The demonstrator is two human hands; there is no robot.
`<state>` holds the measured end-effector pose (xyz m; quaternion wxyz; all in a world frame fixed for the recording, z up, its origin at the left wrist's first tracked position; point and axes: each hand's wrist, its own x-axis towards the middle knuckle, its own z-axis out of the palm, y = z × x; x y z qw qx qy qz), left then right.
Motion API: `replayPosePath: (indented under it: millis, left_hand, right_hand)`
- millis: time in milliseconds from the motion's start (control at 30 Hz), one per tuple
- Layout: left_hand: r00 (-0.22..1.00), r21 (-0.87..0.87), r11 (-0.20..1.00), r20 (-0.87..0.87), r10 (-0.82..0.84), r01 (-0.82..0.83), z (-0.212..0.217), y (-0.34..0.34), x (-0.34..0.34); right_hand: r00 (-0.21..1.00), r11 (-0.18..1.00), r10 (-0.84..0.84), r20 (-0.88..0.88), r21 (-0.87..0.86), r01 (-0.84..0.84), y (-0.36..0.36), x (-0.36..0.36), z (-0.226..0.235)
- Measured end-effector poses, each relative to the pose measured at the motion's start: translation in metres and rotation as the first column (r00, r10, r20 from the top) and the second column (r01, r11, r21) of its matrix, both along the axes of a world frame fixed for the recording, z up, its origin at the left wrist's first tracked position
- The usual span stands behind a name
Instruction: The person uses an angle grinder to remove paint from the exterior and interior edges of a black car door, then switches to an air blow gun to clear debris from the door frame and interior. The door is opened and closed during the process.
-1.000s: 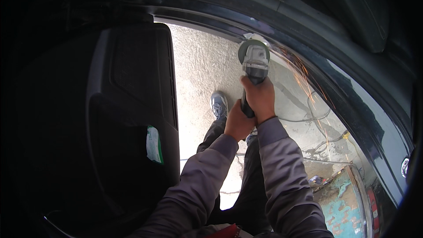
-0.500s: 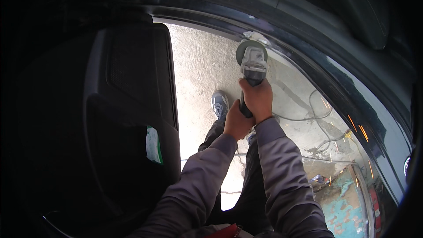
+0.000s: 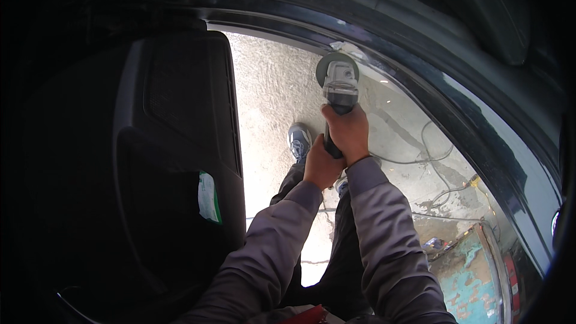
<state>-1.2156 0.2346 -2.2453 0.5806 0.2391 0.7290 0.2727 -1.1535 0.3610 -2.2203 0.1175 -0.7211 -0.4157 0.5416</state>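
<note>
Both my hands are wrapped round an angle grinder (image 3: 341, 89) with a pale metal head and a dark body. My right hand (image 3: 350, 132) grips the body just behind the head; my left hand (image 3: 324, 163) holds the rear end, closer to me. The grinder's round greenish disc (image 3: 322, 69) is at the car's dark door sill (image 3: 384, 54), beside a bare whitish patch (image 3: 348, 48) on it. Whether the disc touches the metal, I cannot tell. A few faint sparks show to the right.
An open black car door (image 3: 186, 96) stands close on my left, with a white and green packet (image 3: 209, 198) in its pocket. A cable (image 3: 414, 162) loops over the concrete floor at right. A worn turquoise board (image 3: 468, 282) lies at lower right.
The grinder and both hands have shifted slightly left. The bright orange sparks at the right have mostly gone.
</note>
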Motion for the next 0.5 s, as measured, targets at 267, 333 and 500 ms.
replayPosePath:
  millis: [267,333,500]
  left_hand:
    - [1.0,0.039,0.999,0.021,0.021,-0.022,0.004,0.002,0.002]
    - [0.998,0.032,0.999,0.061,0.025,-0.027,0.005,0.002,0.004]
    - [0.995,0.022,0.999,0.092,0.023,-0.025,0.01,0.002,0.006]
  right_hand:
    - [0.999,1.0,0.018,0.041,0.008,-0.018,0.001,0.001,0.005]
    - [0.998,0.999,-0.021,0.051,0.042,0.019,0.001,0.003,0.007]
    - [0.997,0.999,-0.021,0.074,0.042,0.018,-0.002,0.006,0.012]
